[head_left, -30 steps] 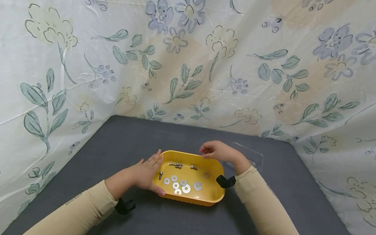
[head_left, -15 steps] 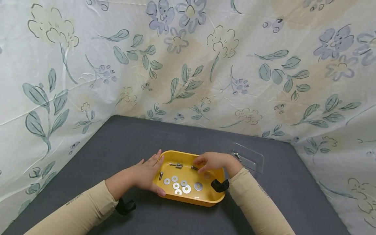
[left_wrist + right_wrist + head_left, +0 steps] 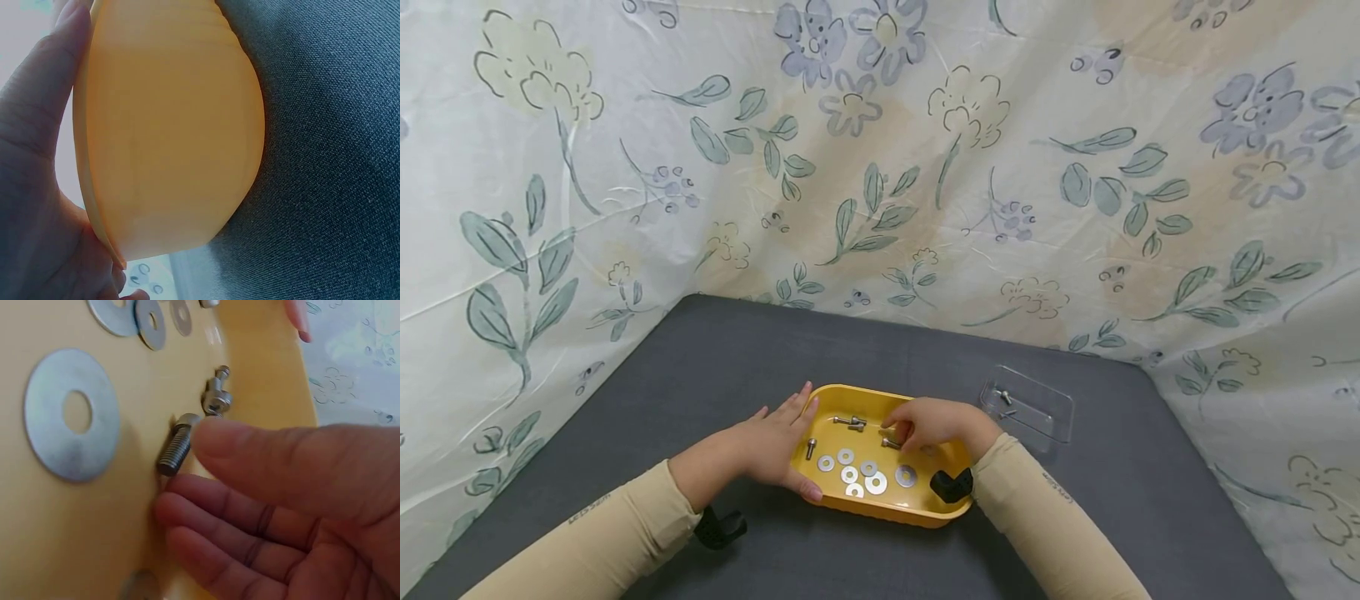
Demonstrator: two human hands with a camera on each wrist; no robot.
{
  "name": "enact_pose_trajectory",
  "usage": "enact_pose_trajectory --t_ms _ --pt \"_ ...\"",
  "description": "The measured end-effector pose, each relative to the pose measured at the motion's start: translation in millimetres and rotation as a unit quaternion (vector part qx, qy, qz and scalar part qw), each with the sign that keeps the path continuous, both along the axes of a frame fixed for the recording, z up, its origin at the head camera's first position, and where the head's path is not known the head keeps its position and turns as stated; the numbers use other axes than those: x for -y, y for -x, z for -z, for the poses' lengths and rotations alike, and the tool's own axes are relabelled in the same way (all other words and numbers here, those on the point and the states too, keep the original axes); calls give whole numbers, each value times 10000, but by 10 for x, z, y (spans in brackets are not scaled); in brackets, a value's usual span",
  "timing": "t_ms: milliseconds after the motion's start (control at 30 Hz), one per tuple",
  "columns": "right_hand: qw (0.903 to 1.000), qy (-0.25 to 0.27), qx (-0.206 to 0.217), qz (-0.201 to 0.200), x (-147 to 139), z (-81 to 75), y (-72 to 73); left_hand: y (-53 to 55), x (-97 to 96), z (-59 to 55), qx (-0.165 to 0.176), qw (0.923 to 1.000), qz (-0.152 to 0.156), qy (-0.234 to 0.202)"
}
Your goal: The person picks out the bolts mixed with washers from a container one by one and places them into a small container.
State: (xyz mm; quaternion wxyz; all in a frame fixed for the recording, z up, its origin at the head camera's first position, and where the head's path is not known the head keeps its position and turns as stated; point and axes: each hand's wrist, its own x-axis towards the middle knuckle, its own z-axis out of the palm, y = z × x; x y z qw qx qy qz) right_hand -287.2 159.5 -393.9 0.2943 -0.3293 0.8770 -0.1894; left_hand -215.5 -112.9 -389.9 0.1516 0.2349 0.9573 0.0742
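A yellow tray [image 3: 936, 510] holds several metal bolts and flat washers. My left hand [image 3: 775, 446] rests against its left end, fingers spread and straight, thumb along the rim in the left wrist view. Inside the tray's right half is my right hand [image 3: 936, 423], fingers bent. Its thumb tip overlaps the head of a bolt [image 3: 177, 450] in the right wrist view; the fingertips stay apart below the threaded shaft. That bolt appears to lie on the tray floor. A large washer [image 3: 47, 419] lies beside it, and more bolts [image 3: 852, 423] lie near the far wall.
A clear plastic tray [image 3: 1060, 429] with a couple of bolts [image 3: 1004, 397] stands to the right, behind my right forearm. The dark grey table [image 3: 760, 350] is bordered by a floral curtain [image 3: 880, 275] at the back and sides.
My right hand has moved left and down from above the yellow tray's far rim into it. A bolt beside its fingers has shifted slightly toward me. My left hand stays put.
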Motion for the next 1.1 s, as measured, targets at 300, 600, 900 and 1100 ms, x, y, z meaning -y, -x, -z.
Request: enact_pose_trajectory --t_ms 300,600,900,1100 --pt "9989 130 425 123 45 125 13 -1 -14 -7 29 10000 -26 -18" --pt "9996 199 128 -175 76 185 29 6 -6 -1 13 10000 -21 18" --pt "9995 273 95 -96 102 203 14 5 1 7 11 10000 -23 -9" --pt "9999 117 -85 82 112 163 10 7 8 21 22 10000 -34 28"
